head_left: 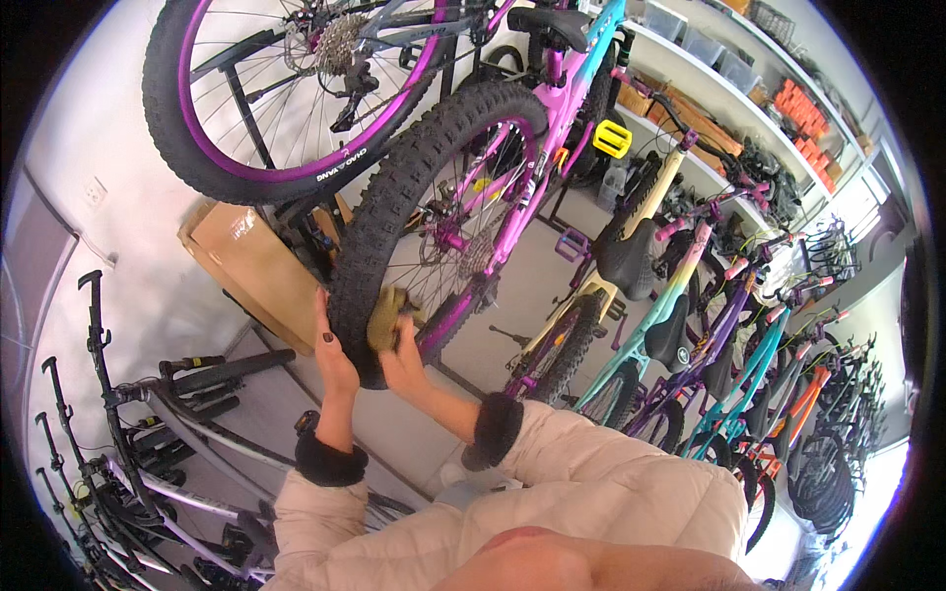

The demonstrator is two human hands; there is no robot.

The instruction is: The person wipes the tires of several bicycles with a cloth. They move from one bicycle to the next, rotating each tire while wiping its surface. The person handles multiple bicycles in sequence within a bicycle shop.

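Observation:
A pink and turquoise bicycle (557, 103) is held up in front of me, its knobby black tyre (367, 212) on a purple rim facing me. My left hand (337, 362) lies against the left side of this tyre near its bottom, fingers stretched out and holding nothing. On the tyre's other side, my right hand (401, 357) grips a crumpled olive-brown cloth (386, 317) and presses it to the sidewall. Part of the cloth is blurred, and some right fingers are hidden behind it. Beyond the spokes sit the rear cassette (480, 251) and chain parts.
A second wheel with a black tyre (222, 182) hangs at the upper left. Behind the near tyre stands a cardboard box (251, 266). Bicycle frames (187, 443) crowd the lower left. A row of bicycles (641, 335) lines the right, below shelves (724, 74) with bins.

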